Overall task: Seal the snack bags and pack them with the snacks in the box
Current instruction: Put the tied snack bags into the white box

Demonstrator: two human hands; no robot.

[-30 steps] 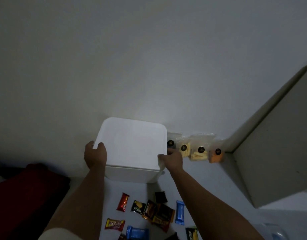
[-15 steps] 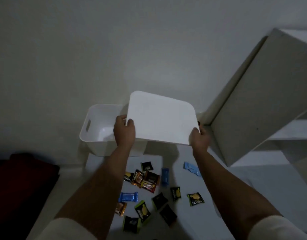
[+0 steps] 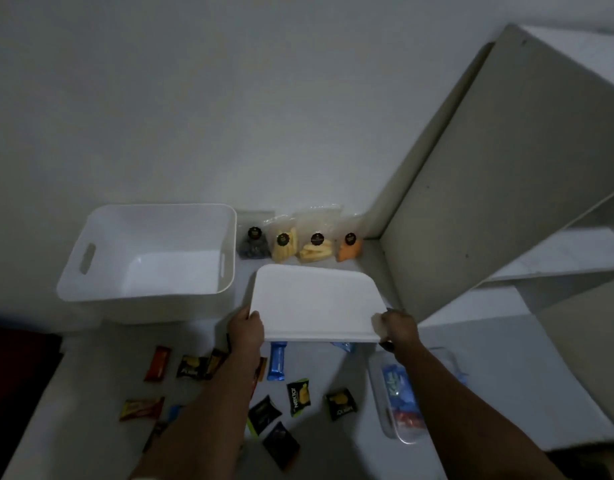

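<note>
The white box (image 3: 91,292) stands open and empty at the back left of the table, a handle slot in each end. Both hands hold its flat white lid (image 3: 316,299) to the right of the box, low over the table: my left hand (image 3: 246,329) grips the near left corner, my right hand (image 3: 397,327) the near right corner. Several clear snack bags (image 3: 300,242) with round black stickers lean against the wall behind the lid. Several small wrapped snacks (image 3: 300,393) lie scattered on the table near me, partly hidden by my arms.
A clear plastic container (image 3: 399,403) with blue and red items lies at the right, under my right forearm. A white shelf unit (image 3: 506,188) rises at the right. A dark red object (image 3: 18,368) sits off the table's left edge.
The lid came off the box and moved right and down. It now sits low in front of the snack bags, which are uncovered again.
</note>
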